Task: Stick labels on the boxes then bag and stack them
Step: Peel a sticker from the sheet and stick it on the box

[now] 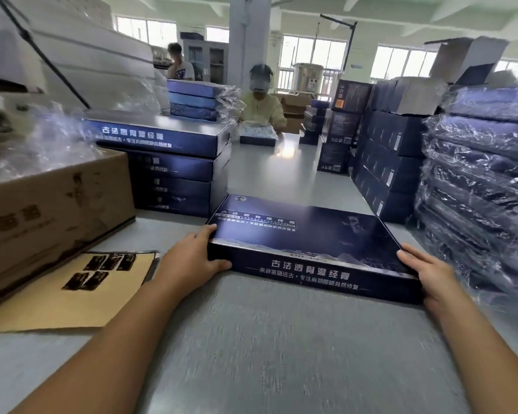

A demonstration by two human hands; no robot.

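A flat dark blue box (pixel 308 240) with white lettering lies on the grey table (pixel 266 339) in front of me. My left hand (pixel 192 258) grips its near left corner, thumb on the front edge. My right hand (pixel 431 276) holds its near right corner. A brown backing sheet (pixel 72 297) with several dark labels (pixel 102 270) lies flat to the left. A stack of unbagged blue boxes (pixel 174 168) stands behind it. Bagged boxes (pixel 479 186) are piled high at the right.
A brown carton (pixel 51 210) holding clear plastic bags (pixel 42 144) sits at the left. More dark boxes (pixel 386 162) are stacked at the back right. A person in a yellow top (pixel 262 110) works on a box across the table; another stands farther back.
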